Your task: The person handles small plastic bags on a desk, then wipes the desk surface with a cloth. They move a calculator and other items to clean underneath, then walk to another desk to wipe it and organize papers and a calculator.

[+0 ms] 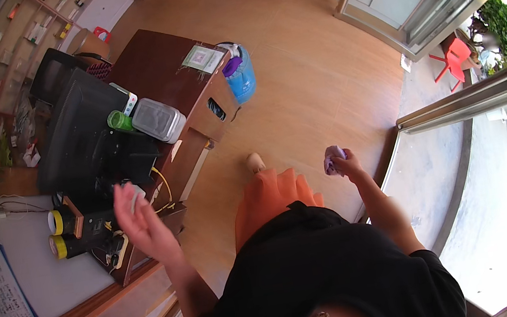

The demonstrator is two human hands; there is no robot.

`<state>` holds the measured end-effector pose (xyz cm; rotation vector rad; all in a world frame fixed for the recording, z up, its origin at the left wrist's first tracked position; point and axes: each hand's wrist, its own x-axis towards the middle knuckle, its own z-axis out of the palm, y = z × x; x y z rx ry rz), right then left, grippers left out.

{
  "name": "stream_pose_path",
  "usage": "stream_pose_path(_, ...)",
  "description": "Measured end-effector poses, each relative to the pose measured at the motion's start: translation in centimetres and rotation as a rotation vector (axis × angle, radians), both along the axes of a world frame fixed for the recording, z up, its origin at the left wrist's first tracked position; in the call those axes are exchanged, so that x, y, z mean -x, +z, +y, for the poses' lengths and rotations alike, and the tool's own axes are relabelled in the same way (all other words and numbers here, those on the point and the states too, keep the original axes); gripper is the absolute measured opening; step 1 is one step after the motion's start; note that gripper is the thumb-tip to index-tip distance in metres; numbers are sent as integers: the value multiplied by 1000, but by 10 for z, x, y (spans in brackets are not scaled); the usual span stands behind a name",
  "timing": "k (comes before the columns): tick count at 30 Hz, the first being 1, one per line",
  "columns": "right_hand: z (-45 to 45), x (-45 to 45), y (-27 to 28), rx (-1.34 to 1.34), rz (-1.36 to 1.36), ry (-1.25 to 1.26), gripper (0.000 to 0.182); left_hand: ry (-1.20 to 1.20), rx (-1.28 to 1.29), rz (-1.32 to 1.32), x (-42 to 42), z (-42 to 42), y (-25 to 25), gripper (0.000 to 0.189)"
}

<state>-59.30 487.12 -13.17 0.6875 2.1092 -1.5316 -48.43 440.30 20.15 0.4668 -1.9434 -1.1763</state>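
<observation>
My right hand (346, 162) grips a bunched purple cloth (334, 161) over the wood-toned floor. My left hand (140, 224) is raised at the near end of the dark wooden desk (160, 64), its fingers apart and slightly blurred. A small white thing (138, 191) shows at those fingers; whether they touch it I cannot tell. Just beyond that hand are the black backs of a large monitor (77, 130) and its stand. A lidded clear plastic box (156, 119) and a green jar (119, 121) sit beside the monitor.
Yellow cable (166, 186) hangs at the desk's near side. A blue bag (242, 81) is at the desk's far right corner. Black cylinders with yellow rims (61, 246) lie at left. To the right stands an open glass door frame (465, 97), with a red chair (455, 62) outside.
</observation>
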Motion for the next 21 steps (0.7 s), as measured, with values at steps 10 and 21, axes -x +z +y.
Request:
stream_pose_path(10, 107, 90, -34, -549, -283, 475, 55, -753, 693, -953, 202, 35, -142, 65)
stream_pose_path(21, 119, 290, -50, -290, -72, 400, 26, -670, 531, -1084, 401, 54, -143, 54)
